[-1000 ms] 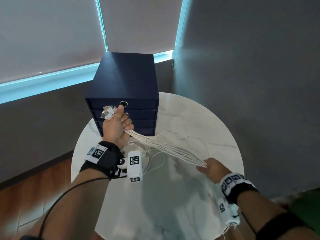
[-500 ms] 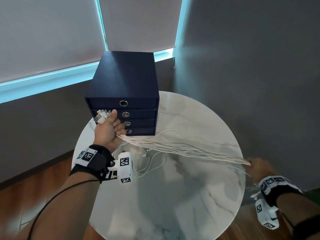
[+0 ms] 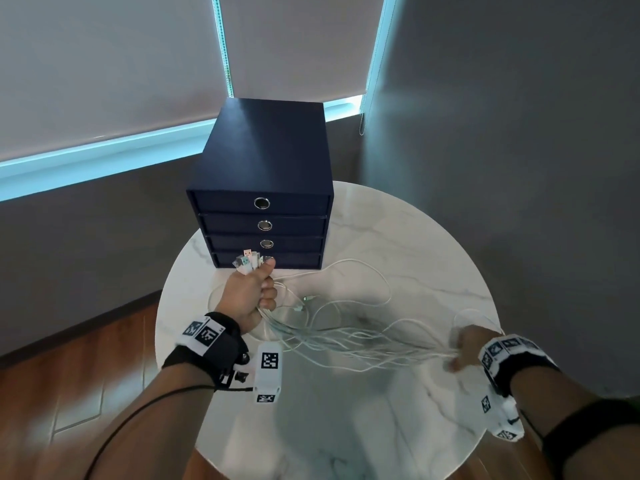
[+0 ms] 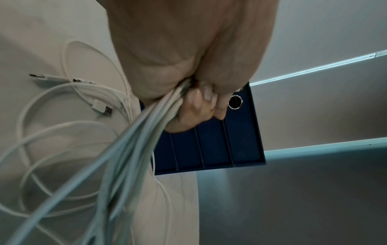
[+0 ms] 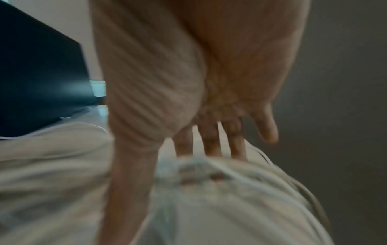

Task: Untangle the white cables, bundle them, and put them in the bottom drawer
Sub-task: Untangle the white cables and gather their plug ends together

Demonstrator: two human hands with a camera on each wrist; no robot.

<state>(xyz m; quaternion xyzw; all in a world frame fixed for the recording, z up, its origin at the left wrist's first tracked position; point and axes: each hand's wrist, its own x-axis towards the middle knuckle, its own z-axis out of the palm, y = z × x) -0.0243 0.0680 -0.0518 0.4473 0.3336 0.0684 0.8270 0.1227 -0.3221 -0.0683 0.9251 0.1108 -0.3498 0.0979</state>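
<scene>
My left hand (image 3: 251, 296) grips a bunch of white cables (image 3: 363, 344) near their USB plugs (image 3: 250, 264), which stick up in front of the bottom drawer (image 3: 301, 260) of a navy four-drawer chest (image 3: 263, 161). All the drawers are closed. The cables sag across the marble table (image 3: 398, 237) to my blurred right hand (image 3: 462, 348) near the right rim. In the right wrist view the right hand (image 5: 209, 140) has straight, spread fingers with the cables (image 5: 199, 165) lying across the fingertips. The left wrist view shows fingers (image 4: 201, 102) curled round the cables (image 4: 136, 149).
Loose white cable loops (image 3: 349, 271) and two free plugs (image 3: 307, 298) lie on the table between the chest and my hands. A grey wall stands close behind and to the right. Wooden floor (image 3: 69, 375) lies below on the left.
My right hand has come back in from beyond the table's right edge, and the taut cables have gone slack. My left hand has dropped and shifted right, in front of the bottom drawer.
</scene>
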